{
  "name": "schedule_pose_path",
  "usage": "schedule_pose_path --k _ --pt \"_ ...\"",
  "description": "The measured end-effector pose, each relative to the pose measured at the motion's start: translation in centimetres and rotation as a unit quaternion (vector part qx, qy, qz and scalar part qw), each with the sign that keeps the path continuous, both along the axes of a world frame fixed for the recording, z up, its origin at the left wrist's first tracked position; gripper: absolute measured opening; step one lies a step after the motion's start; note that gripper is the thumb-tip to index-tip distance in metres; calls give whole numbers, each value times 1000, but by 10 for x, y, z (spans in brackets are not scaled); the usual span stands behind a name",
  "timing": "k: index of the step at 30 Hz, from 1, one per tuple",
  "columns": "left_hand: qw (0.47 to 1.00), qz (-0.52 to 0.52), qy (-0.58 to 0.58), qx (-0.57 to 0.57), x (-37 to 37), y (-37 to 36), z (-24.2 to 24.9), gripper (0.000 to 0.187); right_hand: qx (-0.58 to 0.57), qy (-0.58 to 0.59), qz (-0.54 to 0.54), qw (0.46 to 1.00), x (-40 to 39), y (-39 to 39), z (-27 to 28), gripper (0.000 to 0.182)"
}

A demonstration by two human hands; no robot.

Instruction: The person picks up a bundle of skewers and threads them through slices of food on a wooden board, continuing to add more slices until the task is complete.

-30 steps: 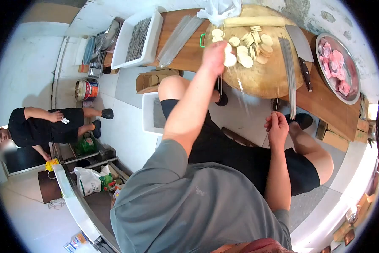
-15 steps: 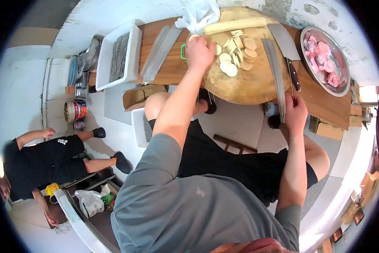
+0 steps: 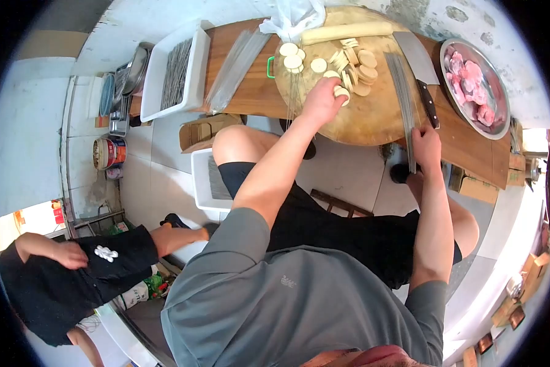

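Note:
My left hand (image 3: 325, 103) is over the front of the round wooden board (image 3: 354, 131), its fingers closed on a round pale slice (image 3: 342, 93). Beside it lies a pile of similar slices (image 3: 365, 70), some leaning, some flat. At the board's left edge, more slices (image 3: 289, 50) sit at the upper ends of thin skewers (image 3: 294, 92) that stick out over the edge. My right hand (image 3: 426, 147) is closed at the board's right front, apparently around a thin metal skewer, next to the lower ends of a skewer bundle (image 3: 401, 92).
A long pale roll (image 3: 347, 33) lies across the board's back. The cleaver (image 3: 415, 58) rests right of the bundle. A metal bowl (image 3: 504, 116) holds pink meat. Left stand a white tray (image 3: 198, 73) of skewers and bagged skewers (image 3: 238, 67). Another person (image 3: 79, 275) is at lower left.
My left hand has moved right and toward me, from the slices at the board's left edge to the pile. My right hand has barely moved. The other person has come closer.

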State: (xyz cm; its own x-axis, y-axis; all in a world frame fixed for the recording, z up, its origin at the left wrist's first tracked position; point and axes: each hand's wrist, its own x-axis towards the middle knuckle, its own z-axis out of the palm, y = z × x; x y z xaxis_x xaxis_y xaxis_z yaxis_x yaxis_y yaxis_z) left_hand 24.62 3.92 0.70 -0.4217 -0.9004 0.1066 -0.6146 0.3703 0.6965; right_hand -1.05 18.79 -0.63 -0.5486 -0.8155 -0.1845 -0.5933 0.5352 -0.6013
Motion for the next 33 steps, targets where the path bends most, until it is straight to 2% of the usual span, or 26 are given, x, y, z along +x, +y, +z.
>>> schedule_pose_path --k 3,7,8,9,10,13,14,15,20,22,23,25,26,27,29,30,33 --pt "999 -24 -9 -24 7 2 0 38 -25 -10 -5 1000 0 0 1 33" --pt "996 18 58 61 16 3 -13 38 -36 -34 -13 999 1 0 19 33" --pt "993 30 72 88 18 2 -14 37 -57 -17 -10 998 2 2 19 29" --pt "989 43 86 115 21 1 -16 37 -91 -77 -36 992 7 8 22 27" --pt "993 30 40 110 22 5 -3 40 -125 -136 -59 981 16 16 27 26" --pt "998 -19 -62 -26 22 15 5 45 -169 -249 -77 951 38 43 29 21" --pt "996 -13 -89 -2 21 15 4 46 -167 -299 -82 936 48 54 33 20" --pt "995 -16 -94 -31 20 15 3 45 -164 -349 -89 918 57 65 34 20" --pt "978 -16 -119 -172 15 22 14 37 -193 -403 -48 894 95 104 15 13" --pt "979 -22 -124 -159 15 24 13 32 -189 -437 -35 878 104 111 2 11" --pt "980 -23 -127 -151 16 25 11 30 -158 -431 -34 888 106 115 -3 10" --pt "995 70 77 10 11 30 -1 22 -152 -439 -18 886 113 120 -11 10" --pt "973 117 177 93 11 35 -7 18 -140 -426 4 894 115 120 -13 10" --pt "936 140 265 185 12 35 -12 17 -145 -434 13 889 117 121 -14 12" --pt "812 179 429 353 14 35 -7 13 -154 -450 34 879 123 119 -9 14" --pt "762 193 477 392 15 36 -6 14 -147 -442 41 884 124 119 -10 15" --pt "698 184 536 439 16 40 13 21 -124 -418 57 898 123 119 -11 16"
